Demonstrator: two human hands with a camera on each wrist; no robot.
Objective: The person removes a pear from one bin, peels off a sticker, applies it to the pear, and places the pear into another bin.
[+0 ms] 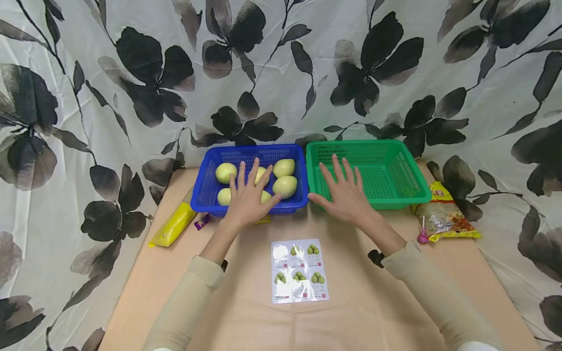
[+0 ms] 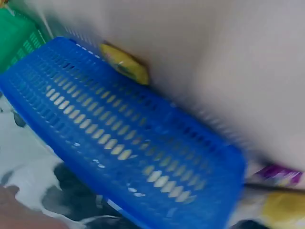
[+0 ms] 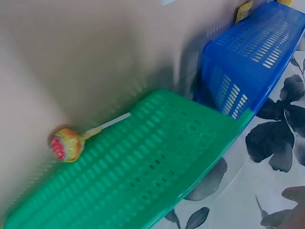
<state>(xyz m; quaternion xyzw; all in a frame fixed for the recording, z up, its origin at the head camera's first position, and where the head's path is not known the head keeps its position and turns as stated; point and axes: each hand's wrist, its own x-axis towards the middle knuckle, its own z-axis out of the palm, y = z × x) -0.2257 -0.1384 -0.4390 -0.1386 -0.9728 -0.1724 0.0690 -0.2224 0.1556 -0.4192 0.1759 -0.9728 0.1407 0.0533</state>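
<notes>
Blue basket (image 1: 268,152) beside green basket (image 1: 381,179); long axes left-right

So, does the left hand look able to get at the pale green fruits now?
Probably yes: the left hand is spread over the open blue basket, apparently holding nothing, and the pale green fruits lie uncovered inside.

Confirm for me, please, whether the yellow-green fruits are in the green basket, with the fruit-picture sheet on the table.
Not quite: the head view shows the yellow-green fruits in the blue basket, not the green basket; the fruit-picture sheet is on the table.
</notes>
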